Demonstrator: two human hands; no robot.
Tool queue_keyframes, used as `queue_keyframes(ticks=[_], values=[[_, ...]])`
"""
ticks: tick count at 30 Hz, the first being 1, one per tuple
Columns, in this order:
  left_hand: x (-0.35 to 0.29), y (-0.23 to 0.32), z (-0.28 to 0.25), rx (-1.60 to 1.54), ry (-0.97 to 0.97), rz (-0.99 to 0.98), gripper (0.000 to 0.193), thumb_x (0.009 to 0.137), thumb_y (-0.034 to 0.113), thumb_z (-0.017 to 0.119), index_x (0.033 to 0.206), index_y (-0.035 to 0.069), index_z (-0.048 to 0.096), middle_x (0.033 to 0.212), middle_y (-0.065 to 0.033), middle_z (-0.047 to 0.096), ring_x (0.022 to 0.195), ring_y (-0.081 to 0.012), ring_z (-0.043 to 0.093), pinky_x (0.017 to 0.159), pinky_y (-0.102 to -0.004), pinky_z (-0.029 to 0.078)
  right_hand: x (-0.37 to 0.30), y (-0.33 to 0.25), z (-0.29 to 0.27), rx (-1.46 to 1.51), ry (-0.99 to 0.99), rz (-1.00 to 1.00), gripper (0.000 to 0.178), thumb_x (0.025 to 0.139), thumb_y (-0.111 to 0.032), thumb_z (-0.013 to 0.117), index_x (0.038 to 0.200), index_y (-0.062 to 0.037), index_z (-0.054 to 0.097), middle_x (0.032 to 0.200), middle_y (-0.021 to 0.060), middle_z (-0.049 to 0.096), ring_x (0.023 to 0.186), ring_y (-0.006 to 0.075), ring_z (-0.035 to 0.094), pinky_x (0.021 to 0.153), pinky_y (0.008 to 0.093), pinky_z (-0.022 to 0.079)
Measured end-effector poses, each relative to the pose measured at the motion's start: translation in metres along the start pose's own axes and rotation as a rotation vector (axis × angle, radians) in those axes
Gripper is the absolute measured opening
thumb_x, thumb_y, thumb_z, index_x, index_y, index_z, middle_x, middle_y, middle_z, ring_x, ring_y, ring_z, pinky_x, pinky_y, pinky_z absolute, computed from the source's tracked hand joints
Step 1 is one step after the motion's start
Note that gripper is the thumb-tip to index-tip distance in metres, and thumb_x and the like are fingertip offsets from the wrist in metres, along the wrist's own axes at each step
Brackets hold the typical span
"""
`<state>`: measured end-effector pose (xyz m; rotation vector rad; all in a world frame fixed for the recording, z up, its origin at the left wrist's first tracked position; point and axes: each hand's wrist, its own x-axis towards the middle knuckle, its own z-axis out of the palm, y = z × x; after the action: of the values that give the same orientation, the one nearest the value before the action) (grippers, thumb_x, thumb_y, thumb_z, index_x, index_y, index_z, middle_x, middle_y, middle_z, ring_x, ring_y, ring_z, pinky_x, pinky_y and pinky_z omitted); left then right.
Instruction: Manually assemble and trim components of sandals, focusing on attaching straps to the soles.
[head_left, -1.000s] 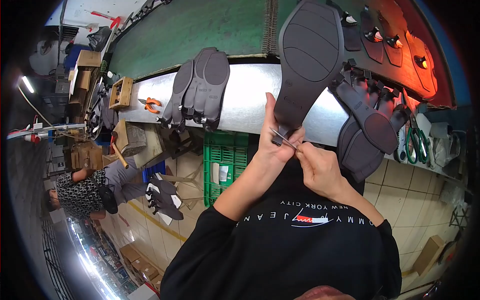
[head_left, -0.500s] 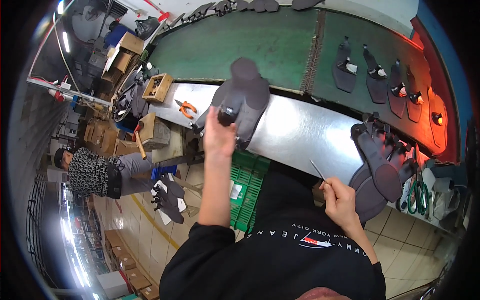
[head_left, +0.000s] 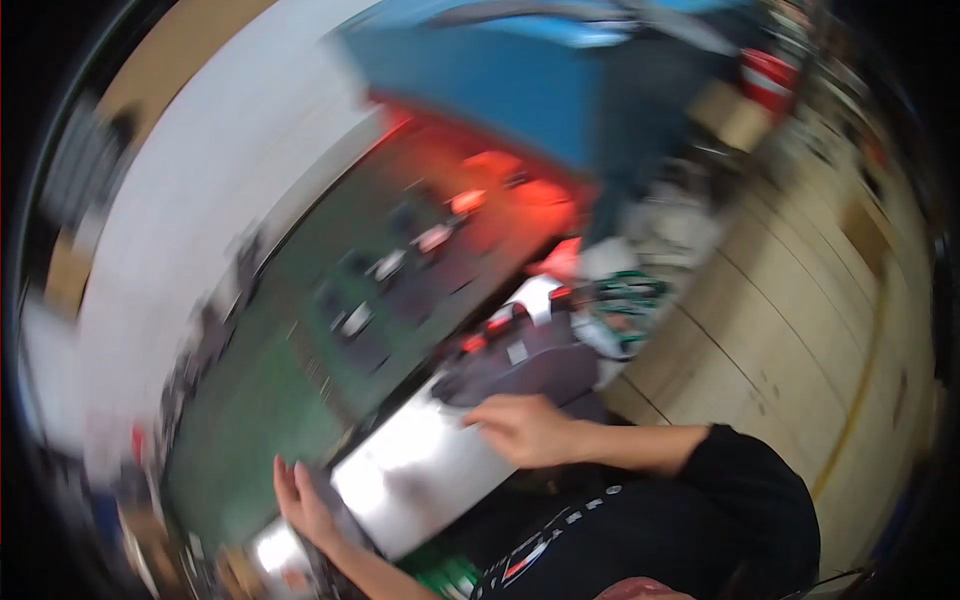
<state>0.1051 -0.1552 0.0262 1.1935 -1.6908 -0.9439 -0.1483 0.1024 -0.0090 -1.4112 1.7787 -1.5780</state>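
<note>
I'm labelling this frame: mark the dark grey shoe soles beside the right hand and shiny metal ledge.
Dark grey shoe soles [head_left: 546,371]: head view, top sole's middle.
Shiny metal ledge [head_left: 422,474]: head view, bare top.

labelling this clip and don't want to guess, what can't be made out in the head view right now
In the head view:
Right hand: motion blur hides whether it holds anything.
Left hand: blur hides whether it touches the grey sole beside it.
Green crate: cut off by the lower edge.
Green-handled scissors: blades lost in blur.
</note>
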Motion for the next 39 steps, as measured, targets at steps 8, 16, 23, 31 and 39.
queue_keyframes(ticks=[8,16,23,31,39], values=[[0.151,-0.088,0.193,0.108,-0.421,0.304,0.053,0.09,0.018,0.062,0.137,0.0,0.042,0.14,-0.0179,0.042,0.129,-0.0264,0.041,0.103,-0.0359,0.035,0.011,0.024,-0.034,-0.359,0.053,-0.15,0.019,0.079,-0.005,0.058,0.098,-0.0046,0.061,0.089,0.0104,0.05,0.082,0.027,0.056,0.066,0.04,0.047],[0.16,-0.104,0.209,0.273,-0.194,0.463,0.042,0.09,0.034,0.061,0.107,-0.005,0.061,0.108,-0.0202,0.063,0.093,-0.0341,0.06,0.084,-0.0376,0.046,0.021,0.056,-0.046,-0.598,0.075,-0.109,0.016,0.07,-0.006,0.058,0.086,-0.0055,0.054,0.085,0.0091,0.05,0.08,0.0259,0.054,0.066,0.0376,0.046],[0.132,-0.097,0.217,0.596,-0.123,0.375,0.048,0.088,0.041,0.061,0.113,-0.001,0.06,0.109,-0.0202,0.062,0.097,-0.0352,0.06,0.082,-0.0405,0.045,0.025,0.068,-0.027,-0.775,0.127,-0.126,0.007,0.07,-0.018,0.06,0.076,-0.0135,0.062,0.082,0.0039,0.053,0.091,0.0219,0.049,0.083,0.0398,0.036],[0.155,-0.086,0.206,0.212,-0.071,0.224,0.042,0.077,0.026,0.077,0.098,-0.008,0.064,0.101,-0.0153,0.062,0.087,-0.0233,0.061,0.079,-0.0347,0.05,0.022,0.068,-0.017,-0.864,0.324,-0.18,0.014,0.074,-0.023,0.063,0.084,-0.0132,0.061,0.088,0.0055,0.052,0.097,0.0232,0.051,0.104,0.0547,0.024],[0.085,0.009,0.152,-0.41,0.036,-0.138,0.035,0.079,0.013,0.074,0.108,-0.005,0.062,0.099,-0.0123,0.066,0.08,-0.0173,0.063,0.07,-0.0294,0.054,0.005,0.03,-0.026,-0.602,0.418,-0.275,0.019,0.077,-0.019,0.065,0.094,-0.011,0.063,0.103,0.0084,0.053,0.102,0.027,0.05,0.102,0.0514,0.028]])
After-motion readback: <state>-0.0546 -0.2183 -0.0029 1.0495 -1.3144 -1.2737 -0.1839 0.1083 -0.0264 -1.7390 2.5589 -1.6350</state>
